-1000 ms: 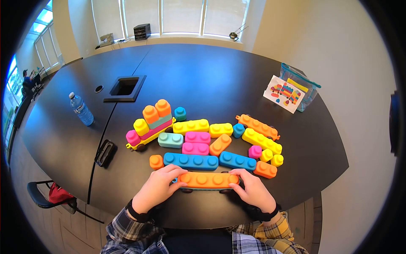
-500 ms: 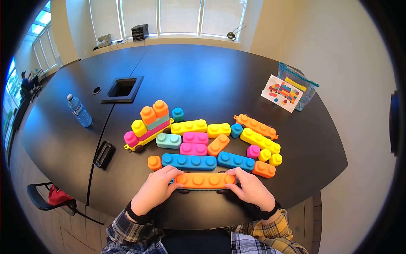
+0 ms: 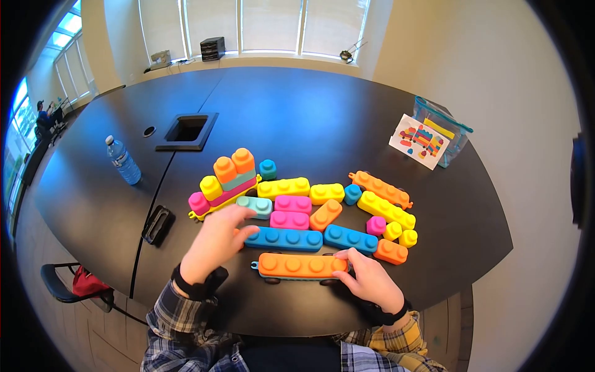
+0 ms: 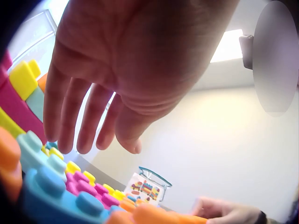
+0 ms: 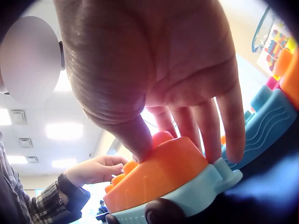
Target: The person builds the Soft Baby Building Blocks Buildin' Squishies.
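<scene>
Right hand on the orange brick, left hand off and nearer the blocks beyond

Nearest: long orange brick (image 3: 304,266) on a pale teal wheeled base (image 5: 189,200), set left to right in front of the person. Right hand (image 3: 375,285) grips its right end, thumb and fingers about it; left end, with its hook (image 3: 254,265), uncovered.

Left hand (image 3: 211,245): fingers spread, thumb apart, holding nothing. From it, the orange brick lies rightward and closer to the body.

Just beyond, roughly parallel: long blue brick (image 3: 285,238), its left end by the left thumb. Touch there: cannot tell. Small orange block (image 4: 9,154) low beside that hand.

Farther: pale teal brick (image 3: 265,211), long axis also left to right, near the left fingertips; left hand much the nearer. Pink bricks (image 3: 291,212) right of it.

Far right: picture card (image 3: 419,141) against a clear pouch (image 3: 457,139).
</scene>
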Demonstrator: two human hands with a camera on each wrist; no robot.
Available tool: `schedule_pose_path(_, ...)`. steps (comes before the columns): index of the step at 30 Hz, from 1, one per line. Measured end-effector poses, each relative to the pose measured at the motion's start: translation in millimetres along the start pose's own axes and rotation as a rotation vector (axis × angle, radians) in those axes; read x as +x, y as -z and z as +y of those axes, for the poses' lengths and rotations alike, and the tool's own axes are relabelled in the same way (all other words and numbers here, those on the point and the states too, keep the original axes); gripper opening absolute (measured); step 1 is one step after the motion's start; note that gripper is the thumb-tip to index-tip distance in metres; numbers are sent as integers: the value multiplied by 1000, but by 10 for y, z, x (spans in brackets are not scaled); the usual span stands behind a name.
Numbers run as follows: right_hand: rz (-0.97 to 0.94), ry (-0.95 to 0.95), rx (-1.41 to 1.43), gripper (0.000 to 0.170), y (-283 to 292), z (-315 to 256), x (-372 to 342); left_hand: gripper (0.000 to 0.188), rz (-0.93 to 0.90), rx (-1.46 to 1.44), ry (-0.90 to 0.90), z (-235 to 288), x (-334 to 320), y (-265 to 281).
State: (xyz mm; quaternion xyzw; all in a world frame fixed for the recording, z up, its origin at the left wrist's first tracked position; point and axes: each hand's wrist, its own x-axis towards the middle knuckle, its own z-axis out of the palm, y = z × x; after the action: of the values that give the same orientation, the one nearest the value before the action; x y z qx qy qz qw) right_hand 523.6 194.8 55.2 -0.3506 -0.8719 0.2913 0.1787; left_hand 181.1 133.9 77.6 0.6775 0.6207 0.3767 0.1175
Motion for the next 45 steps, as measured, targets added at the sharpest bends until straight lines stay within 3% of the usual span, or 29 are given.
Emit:
schedule_pose_path(5, -3, -3, -3, 35, -2, 12, -2, 33, -34, 85, 51, -94, 188, 56)
schedule_pose_path(10, -33, -28, -2, 36, 21, -31, 8, 36, -234, 67, -313, 235, 707, -225)
schedule_pose_path(16, -8, -35, -29, 37, 31, -23, -29, 36, -361, 129, -647, 299, 1571, -1115)
schedule_pose_path(23, 23, 4, -32, 34, 59, 42, -69, 28, -455, 466, -666, 364, 1894, -1749)
schedule_pose_path(29, 15, -2, -88, 35, 44, 17, -73, 17, -412, 364, -625, 334, 1999, -1968)
schedule_pose_path(34, 24, 22, -81, 36, 49, 42, -80, 14, -402, 350, -631, 418, 1999, -1849)
schedule_pose_path(38, 14, 9, -81, 36, 62, 56, -96, 28, -287, 149, -684, 547, 1879, -1227)
schedule_pose_path(42, -15, -59, -50, 38, 93, 27, -89, 27, -262, -32, -511, 692, 1311, -398)
schedule_pose_path(45, -20, -49, -43, 39, 89, 38, -62, 31, -271, -14, -380, 664, 783, 3)
